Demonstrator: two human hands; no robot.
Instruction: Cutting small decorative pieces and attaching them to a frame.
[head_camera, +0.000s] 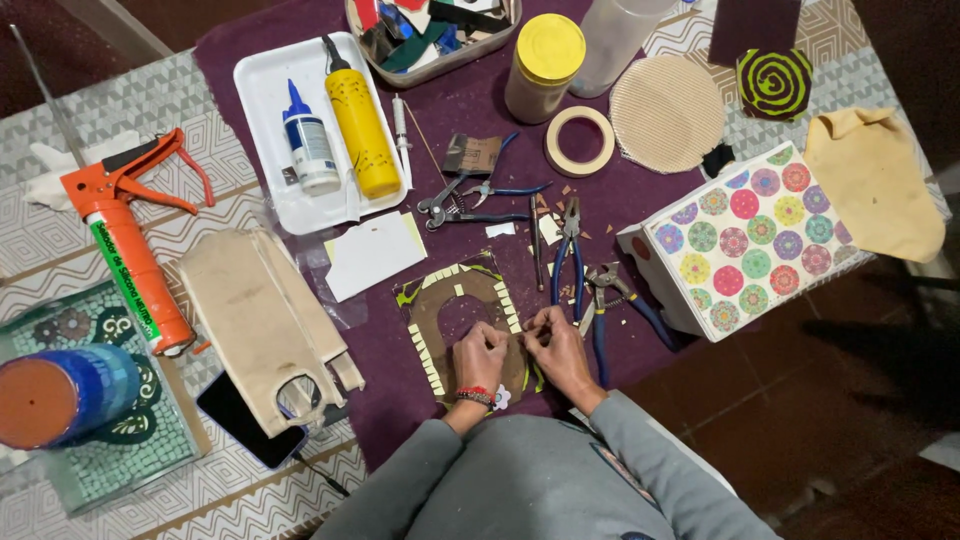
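Mosaic panel (455, 310): brown arch edged with pale tiles; both hands' fingers (535, 330) pinched together.

View: single head camera, worn above the table (60, 230)
Facing: straight down, slightly forward
Nearness: moderately far; whole worktop visible
Shared: nothing, only one view

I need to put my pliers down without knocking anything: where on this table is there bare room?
Bare purple cloth lies between the white tray and the tape ring. Patterned tabletop shows between the orange caulk gun and that tray. Around both hands and the pliers it is crowded.
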